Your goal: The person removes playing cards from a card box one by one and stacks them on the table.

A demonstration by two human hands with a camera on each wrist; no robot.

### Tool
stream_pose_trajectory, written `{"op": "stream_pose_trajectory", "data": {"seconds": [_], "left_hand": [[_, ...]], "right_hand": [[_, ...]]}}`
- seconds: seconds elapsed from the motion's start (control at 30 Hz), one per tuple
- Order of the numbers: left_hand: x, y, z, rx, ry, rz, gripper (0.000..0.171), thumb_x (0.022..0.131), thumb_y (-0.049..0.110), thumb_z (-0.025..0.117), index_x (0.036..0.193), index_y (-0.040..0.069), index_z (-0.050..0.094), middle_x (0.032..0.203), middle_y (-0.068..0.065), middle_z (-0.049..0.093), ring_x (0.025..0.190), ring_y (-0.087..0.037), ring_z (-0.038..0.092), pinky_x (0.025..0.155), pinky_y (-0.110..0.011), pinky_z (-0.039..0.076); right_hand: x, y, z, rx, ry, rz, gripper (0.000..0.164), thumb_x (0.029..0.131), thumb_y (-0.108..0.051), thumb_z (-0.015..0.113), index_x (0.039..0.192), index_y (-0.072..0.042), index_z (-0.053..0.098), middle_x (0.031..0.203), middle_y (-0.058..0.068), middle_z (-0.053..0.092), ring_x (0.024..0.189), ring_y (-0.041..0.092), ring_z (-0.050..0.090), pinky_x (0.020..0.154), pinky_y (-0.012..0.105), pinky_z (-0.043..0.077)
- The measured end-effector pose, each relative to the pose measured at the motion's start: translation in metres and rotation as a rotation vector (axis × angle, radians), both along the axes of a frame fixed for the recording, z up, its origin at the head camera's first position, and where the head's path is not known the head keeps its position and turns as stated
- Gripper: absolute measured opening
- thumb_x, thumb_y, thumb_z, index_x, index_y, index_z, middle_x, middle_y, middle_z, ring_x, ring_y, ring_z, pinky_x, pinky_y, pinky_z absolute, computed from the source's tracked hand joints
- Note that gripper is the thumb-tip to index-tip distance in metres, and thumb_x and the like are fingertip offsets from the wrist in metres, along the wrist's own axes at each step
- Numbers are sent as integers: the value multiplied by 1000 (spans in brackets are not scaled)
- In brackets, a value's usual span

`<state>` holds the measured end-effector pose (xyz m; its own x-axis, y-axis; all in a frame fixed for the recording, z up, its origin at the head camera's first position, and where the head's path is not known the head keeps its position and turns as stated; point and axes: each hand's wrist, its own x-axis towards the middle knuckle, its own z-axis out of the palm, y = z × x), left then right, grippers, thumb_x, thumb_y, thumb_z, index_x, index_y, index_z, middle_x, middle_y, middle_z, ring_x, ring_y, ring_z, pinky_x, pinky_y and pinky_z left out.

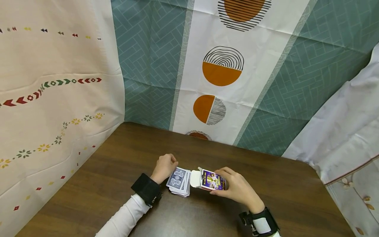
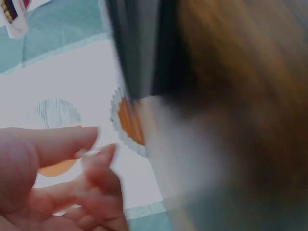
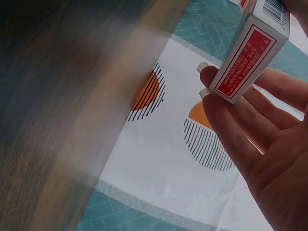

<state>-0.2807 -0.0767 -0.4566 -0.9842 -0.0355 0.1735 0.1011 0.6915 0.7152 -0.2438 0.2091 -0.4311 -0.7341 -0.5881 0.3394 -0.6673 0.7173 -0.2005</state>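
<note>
My right hand grips a playing-card box between thumb and fingers, just above the tabletop. Its printed face is purple and yellow, and its white flap stands open toward the left. In the right wrist view, a narrow side of the box shows a red panel with white writing. A loose stack of blue-backed playing cards lies on the table between my hands, slightly fanned. Beside its upper left edge is my left hand, fingers loosely curled. The left wrist view shows nothing held between thumb and fingers.
The brown wooden table meets a teal and white patterned cloth along its far edge. A cream cloth hangs on the left, and a white one on the right.
</note>
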Motion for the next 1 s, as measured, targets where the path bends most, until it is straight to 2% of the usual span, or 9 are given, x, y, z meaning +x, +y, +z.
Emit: {"op": "stream_pose_trajectory", "data": {"seconds": [0.07, 0.13, 0.23, 0.3, 0.37, 0.5, 0.7, 0.83, 1.0], "left_hand": [[3, 4, 7, 47, 58, -55, 6, 85, 9, 70, 82, 4, 69, 69, -5, 61, 62, -14, 52, 56, -26, 40], [8, 9, 16, 101, 77, -153, 6, 86, 11, 70, 82, 6, 71, 67, -2, 60, 60, -11, 49, 55, -23, 38], [19, 19, 27, 163, 36, -319, 8, 85, 13, 72, 81, 6, 72, 66, 2, 59, 58, -8, 47, 53, -21, 36], [26, 27, 31, 173, -5, -380, 10, 83, 16, 74, 79, 7, 73, 64, 4, 56, 56, -7, 45, 51, -20, 33], [33, 34, 32, 161, -25, -390, 13, 82, 18, 76, 75, 7, 72, 60, 6, 52, 55, -7, 42, 49, -19, 30], [43, 45, 29, 86, -3, -324, 23, 79, 23, 78, 66, 10, 64, 56, 8, 43, 51, -6, 37, 47, -19, 26], [49, 51, 25, 27, 31, -283, 28, 77, 19, 78, 59, 10, 58, 53, 9, 43, 47, -5, 36, 44, -19, 25], [47, 48, 25, 107, -25, -336, 28, 79, 15, 77, 58, 6, 61, 52, 9, 43, 47, -4, 37, 45, -18, 26], [43, 40, 27, 294, -199, -403, 20, 82, 14, 75, 70, -1, 69, 60, 5, 53, 53, -8, 43, 48, -21, 32]], "right_hand": [[0, 0, 0, -2, 2, 0, 67, 72, -63, 74, 114, -11, 66, 109, -1, 63, 80, 5, 55, 65, 19, 46], [1, 0, 0, -4, 4, 1, 68, 72, -63, 74, 114, -11, 66, 109, -1, 63, 80, 5, 55, 65, 19, 47], [2, -1, 0, -7, 6, 4, 68, 71, -63, 74, 115, -12, 66, 109, -3, 63, 80, 4, 55, 66, 19, 48], [2, -1, 0, -11, 7, 11, 67, 71, -62, 75, 115, -12, 66, 109, -3, 63, 81, 4, 55, 66, 19, 48], [3, -2, 1, -14, 14, 19, 67, 71, -61, 76, 116, -12, 66, 109, -3, 63, 81, 3, 56, 67, 19, 49], [5, -3, 4, -22, 44, 43, 66, 72, -60, 76, 116, -12, 65, 110, -3, 62, 80, 3, 56, 65, 17, 48], [8, -4, 8, -35, 97, 66, 65, 71, -58, 78, 115, -12, 65, 109, -2, 63, 75, 1, 54, 62, 15, 46], [9, -5, 9, -28, 90, 67, 64, 71, -58, 78, 115, -13, 65, 110, -3, 63, 75, 1, 54, 63, 15, 46], [9, -5, 8, -28, 77, 68, 64, 72, -58, 77, 115, -12, 65, 109, -2, 63, 76, 1, 54, 63, 15, 47]]}}
